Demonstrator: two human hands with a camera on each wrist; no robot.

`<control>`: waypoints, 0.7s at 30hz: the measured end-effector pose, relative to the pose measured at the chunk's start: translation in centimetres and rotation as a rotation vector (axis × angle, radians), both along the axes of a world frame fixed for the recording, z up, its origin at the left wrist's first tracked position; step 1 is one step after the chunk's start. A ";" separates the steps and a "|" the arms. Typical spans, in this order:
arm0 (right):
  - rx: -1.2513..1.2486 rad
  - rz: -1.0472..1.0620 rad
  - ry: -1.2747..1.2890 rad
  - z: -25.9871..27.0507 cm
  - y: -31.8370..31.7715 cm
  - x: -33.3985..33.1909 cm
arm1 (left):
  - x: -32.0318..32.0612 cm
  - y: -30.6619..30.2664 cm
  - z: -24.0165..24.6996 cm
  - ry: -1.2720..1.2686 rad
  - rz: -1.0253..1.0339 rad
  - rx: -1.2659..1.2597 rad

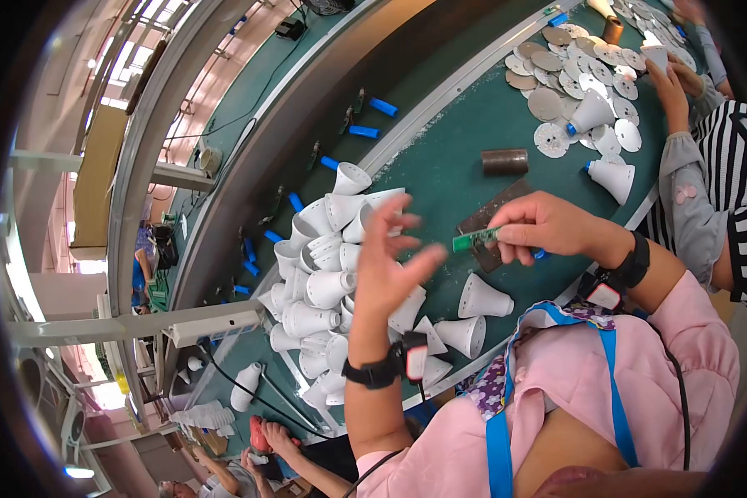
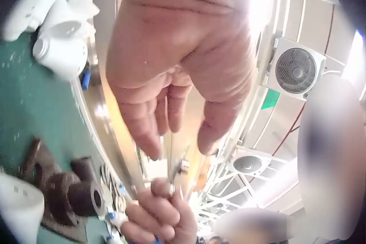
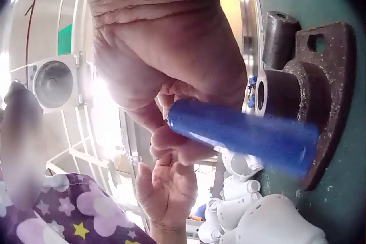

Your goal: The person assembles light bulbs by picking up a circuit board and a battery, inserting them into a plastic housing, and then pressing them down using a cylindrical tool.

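Note:
My right hand [image 1: 544,228] pinches a small green circuit board [image 1: 473,239] between thumb and fingers. A blue cylinder [image 3: 240,135] sticks out from the same hand in the right wrist view, its far end overlapping a rusty metal fixture [image 3: 337,78]. My left hand [image 1: 390,266] is raised to the left of the board, fingers spread and holding nothing. In the left wrist view its fingers [image 2: 151,135] bend loosely, the right hand [image 2: 163,215] beyond them. Below and behind the left hand lies a heap of white cone-shaped lamp housings [image 1: 328,288].
A metal cylinder [image 1: 505,162] stands beyond the fixture. Round discs [image 1: 545,104] are piled at the far right, near another person's hands [image 1: 668,87]. Blue cylinders with boards [image 1: 363,132] lie along the metal rail [image 1: 440,95]. Loose white housings [image 1: 483,297] lie near the front edge.

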State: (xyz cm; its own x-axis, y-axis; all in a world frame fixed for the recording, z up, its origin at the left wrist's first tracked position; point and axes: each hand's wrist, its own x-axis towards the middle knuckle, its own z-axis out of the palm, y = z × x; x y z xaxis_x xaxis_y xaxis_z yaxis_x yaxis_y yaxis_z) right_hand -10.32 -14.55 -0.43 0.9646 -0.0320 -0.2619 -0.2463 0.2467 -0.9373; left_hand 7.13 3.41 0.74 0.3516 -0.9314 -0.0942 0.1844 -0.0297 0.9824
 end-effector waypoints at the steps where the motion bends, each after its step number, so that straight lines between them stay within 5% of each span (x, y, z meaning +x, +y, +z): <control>1: -0.001 0.001 0.001 -0.2 0.1 -0.1 | 1.1 -0.5 -0.5 -0.751 0.147 0.144; 2: -0.022 -0.050 0.014 -0.6 0.2 0.0 | 2.0 -1.1 -1.1 -1.503 0.298 0.290; 3: -0.044 -0.100 0.026 -0.8 0.2 0.0 | 2.5 -1.9 -1.8 -1.504 0.305 0.290; 5: -0.099 -0.084 0.037 -0.6 0.2 0.0 | 3.0 -3.3 -3.1 -1.578 0.185 0.813; 9: -0.188 -0.249 0.023 -1.6 0.1 -0.2 | 2.6 -4.9 -4.6 -1.704 0.198 0.818; 12: -0.275 -0.345 0.068 -0.6 -0.6 -0.2 | 2.2 -5.2 -6.2 -1.717 0.027 0.832; 17: -0.433 -0.510 -0.074 -0.8 -1.3 -0.4 | -0.3 -4.2 -3.1 -1.112 0.130 0.265; 21: -0.356 -0.265 0.024 -0.1 -1.5 -0.6 | -2.6 -2.8 -1.8 -0.750 0.058 0.030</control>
